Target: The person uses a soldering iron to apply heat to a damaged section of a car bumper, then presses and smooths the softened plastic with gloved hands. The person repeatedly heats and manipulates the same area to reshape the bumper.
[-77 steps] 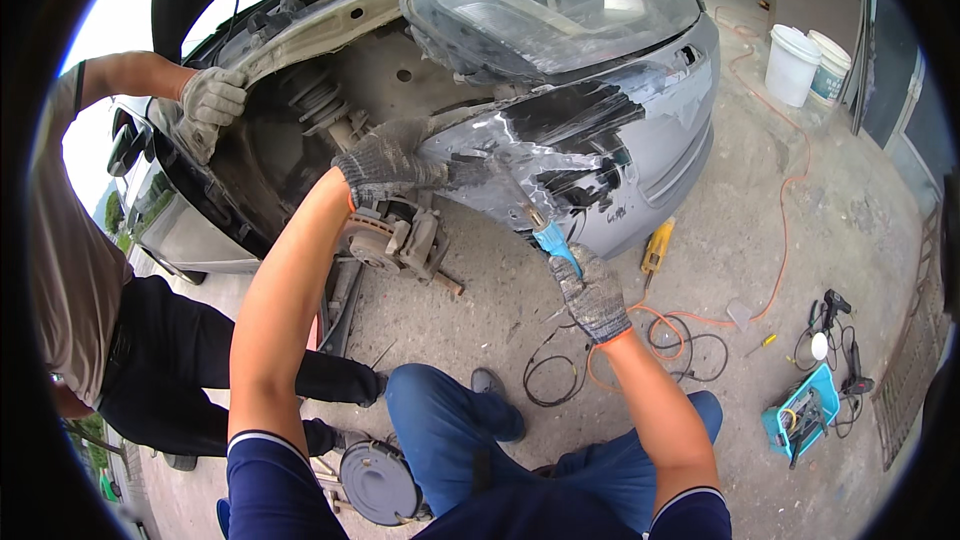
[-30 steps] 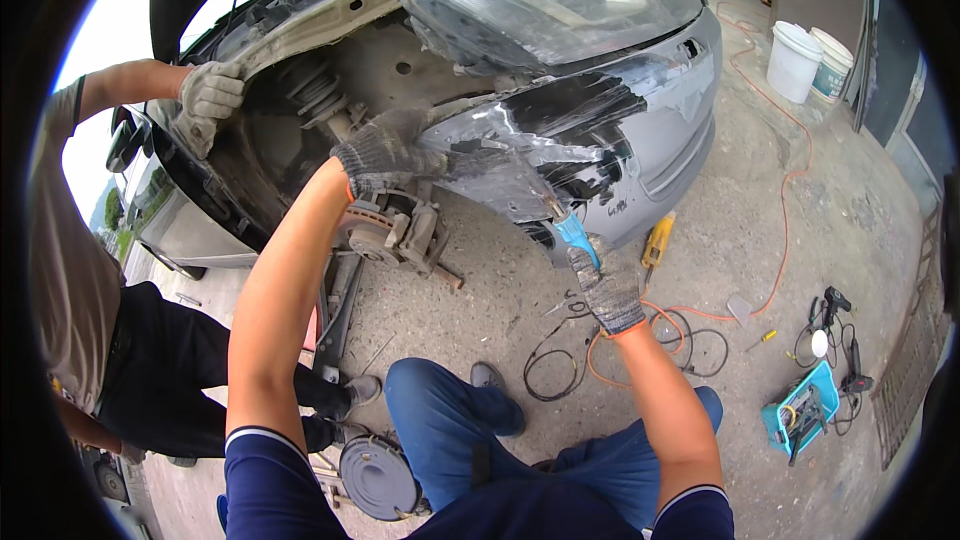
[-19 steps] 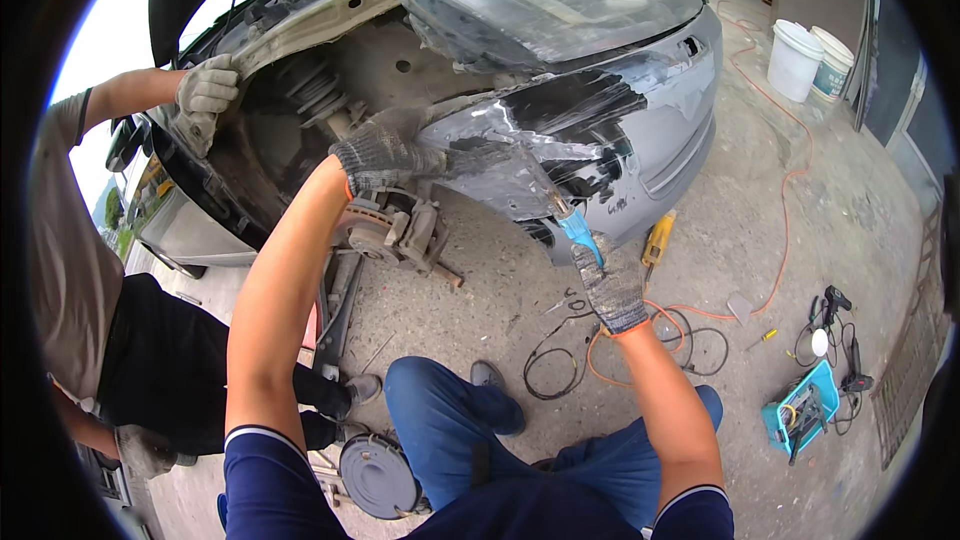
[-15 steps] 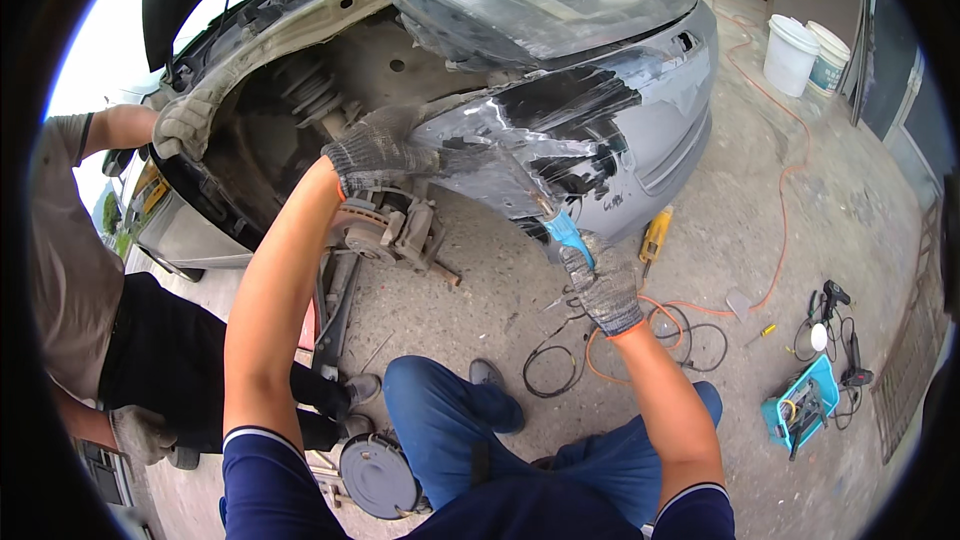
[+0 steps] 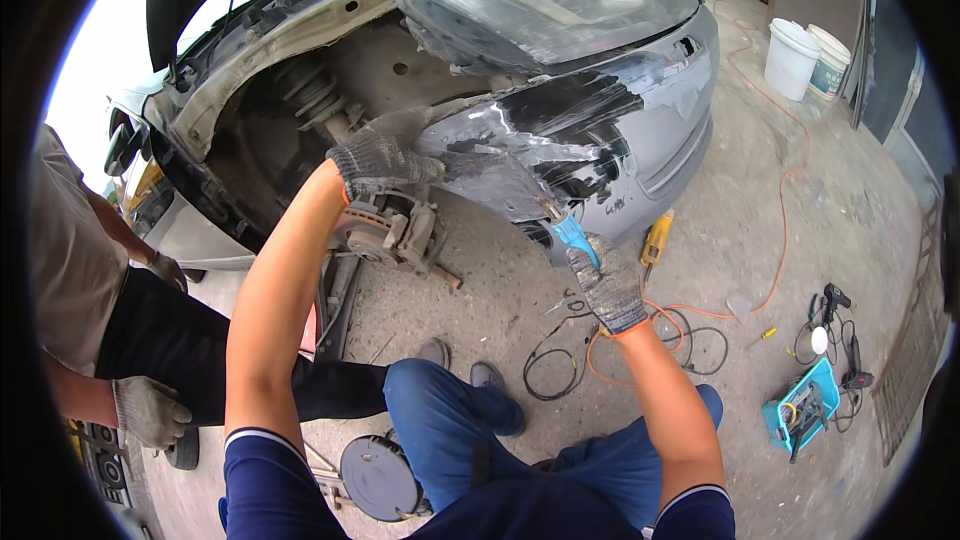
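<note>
My left hand, in a dark grey knit glove, grips the wheel-arch edge of the grey car bumper. My right hand, gloved alike, is closed round a blue-handled tool with a slim metal tip, like a soldering iron. The tip meets the bumper's lower edge, below scraped black and grey patches. I cannot tell whether a cord leaves the handle. Above the bumper sits a hazy headlight. Behind my left hand the open wheel well shows a bare brake disc.
A co-worker's gloved hand hangs at the left, beside their dark trousers. A yellow tool, coiled cables and an orange hose lie on the floor. At the right are a turquoise toolbox and white buckets.
The co-worker has let go of the car's fender, lowered that hand and stepped closer to me. My hands and the blue-handled tool stay nearly in place against the bumper.
</note>
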The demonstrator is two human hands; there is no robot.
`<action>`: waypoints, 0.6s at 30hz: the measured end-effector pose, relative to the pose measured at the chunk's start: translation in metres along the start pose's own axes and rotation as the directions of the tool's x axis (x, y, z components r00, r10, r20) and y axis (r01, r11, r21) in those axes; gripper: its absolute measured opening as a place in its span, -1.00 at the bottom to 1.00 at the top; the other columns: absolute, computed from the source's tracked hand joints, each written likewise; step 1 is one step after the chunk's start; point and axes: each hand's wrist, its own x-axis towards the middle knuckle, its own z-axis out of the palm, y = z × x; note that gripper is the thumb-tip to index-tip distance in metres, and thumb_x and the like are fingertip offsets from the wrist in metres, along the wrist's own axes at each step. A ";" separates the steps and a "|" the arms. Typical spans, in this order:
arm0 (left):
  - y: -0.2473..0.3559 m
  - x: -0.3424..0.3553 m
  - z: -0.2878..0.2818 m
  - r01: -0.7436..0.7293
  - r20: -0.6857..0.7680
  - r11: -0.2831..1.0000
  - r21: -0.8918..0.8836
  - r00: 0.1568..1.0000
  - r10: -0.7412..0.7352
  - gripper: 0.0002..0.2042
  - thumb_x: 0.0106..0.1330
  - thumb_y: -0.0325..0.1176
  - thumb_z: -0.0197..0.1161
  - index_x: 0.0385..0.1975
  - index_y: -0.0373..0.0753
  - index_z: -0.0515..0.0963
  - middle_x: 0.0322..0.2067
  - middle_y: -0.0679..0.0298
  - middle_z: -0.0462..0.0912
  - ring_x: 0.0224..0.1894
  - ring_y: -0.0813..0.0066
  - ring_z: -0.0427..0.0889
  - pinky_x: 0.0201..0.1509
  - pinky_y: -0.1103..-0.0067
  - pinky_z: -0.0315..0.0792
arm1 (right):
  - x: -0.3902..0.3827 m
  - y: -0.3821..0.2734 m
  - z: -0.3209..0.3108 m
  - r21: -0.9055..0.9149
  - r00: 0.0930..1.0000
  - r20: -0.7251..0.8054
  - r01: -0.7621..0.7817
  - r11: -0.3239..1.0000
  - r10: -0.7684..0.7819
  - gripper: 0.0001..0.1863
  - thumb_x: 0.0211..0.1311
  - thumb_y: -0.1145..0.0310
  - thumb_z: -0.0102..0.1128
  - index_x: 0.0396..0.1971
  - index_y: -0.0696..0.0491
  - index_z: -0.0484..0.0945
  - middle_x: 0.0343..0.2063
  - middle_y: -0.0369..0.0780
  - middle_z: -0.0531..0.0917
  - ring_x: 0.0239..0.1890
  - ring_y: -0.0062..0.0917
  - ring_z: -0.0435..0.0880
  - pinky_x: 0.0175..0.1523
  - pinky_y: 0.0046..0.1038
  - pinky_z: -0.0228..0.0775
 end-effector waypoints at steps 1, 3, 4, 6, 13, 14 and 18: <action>-0.003 -0.003 -0.002 0.027 -0.010 1.000 0.005 1.000 -0.027 -0.37 0.04 -0.46 0.36 0.19 -0.31 0.34 -0.16 0.07 0.62 -0.15 0.36 0.58 -0.01 0.44 0.45 | -0.001 0.000 -0.002 -0.001 1.000 -0.010 -0.014 1.000 0.014 -0.64 0.26 0.05 0.15 -0.18 0.05 0.59 -0.38 -0.08 0.66 -0.34 -0.18 0.65 -0.24 -0.26 0.47; -0.002 0.001 0.001 0.065 -0.015 0.998 -0.002 0.998 -0.065 -0.37 0.03 -0.46 0.37 0.18 -0.32 0.34 -0.16 0.07 0.62 -0.15 0.38 0.58 -0.01 0.45 0.45 | -0.002 -0.005 -0.007 0.030 0.999 0.001 -0.032 0.999 0.032 -0.64 0.26 0.06 0.15 -0.16 0.05 0.58 -0.38 -0.09 0.66 -0.33 -0.21 0.66 -0.22 -0.25 0.47; -0.002 0.002 0.002 0.088 -0.007 0.996 -0.015 0.996 -0.088 -0.37 0.03 -0.46 0.37 0.18 -0.32 0.34 -0.16 0.07 0.62 -0.14 0.38 0.57 0.00 0.45 0.45 | -0.002 -0.011 -0.008 0.031 1.000 -0.005 -0.009 0.999 0.009 -0.64 0.26 0.07 0.15 -0.16 0.04 0.58 -0.38 -0.09 0.66 -0.33 -0.21 0.66 -0.22 -0.25 0.47; 0.006 0.001 0.001 0.137 0.010 0.990 -0.034 0.991 -0.136 -0.36 0.03 -0.46 0.37 0.18 -0.33 0.34 -0.16 0.07 0.62 -0.14 0.37 0.57 0.00 0.46 0.44 | -0.001 -0.013 -0.009 0.000 1.000 -0.006 0.031 1.000 -0.031 -0.64 0.25 0.07 0.16 -0.15 0.04 0.58 -0.38 -0.09 0.66 -0.33 -0.22 0.67 -0.21 -0.25 0.48; 0.000 0.000 0.000 -0.005 -0.046 0.975 0.221 0.999 0.015 -0.40 0.04 -0.38 0.37 0.14 -0.36 0.36 -0.12 -0.01 0.61 -0.08 0.19 0.59 0.01 0.43 0.44 | -0.002 -0.003 -0.008 0.006 1.000 0.004 -0.014 1.000 0.014 -0.66 0.26 0.09 0.16 -0.16 0.03 0.59 -0.39 -0.07 0.65 -0.33 -0.15 0.64 -0.22 -0.25 0.48; 0.003 -0.001 -0.001 -0.016 -0.043 0.980 0.199 0.999 0.025 -0.39 0.04 -0.37 0.37 0.14 -0.35 0.36 -0.11 -0.02 0.60 -0.07 0.17 0.58 0.02 0.43 0.44 | -0.001 -0.013 -0.007 0.024 1.000 0.003 0.023 0.999 -0.023 -0.66 0.26 0.09 0.16 -0.15 0.03 0.58 -0.38 -0.07 0.65 -0.33 -0.14 0.64 -0.22 -0.24 0.48; -0.007 0.000 -0.001 0.012 -0.011 0.996 0.090 1.000 -0.011 -0.34 0.02 -0.36 0.39 0.18 -0.34 0.33 -0.10 0.00 0.60 -0.06 0.21 0.58 0.06 0.43 0.43 | 0.004 -0.014 0.004 0.029 0.998 -0.004 0.070 0.997 -0.070 -0.66 0.27 0.09 0.15 -0.16 0.06 0.58 -0.41 -0.05 0.64 -0.35 -0.12 0.63 -0.23 -0.24 0.47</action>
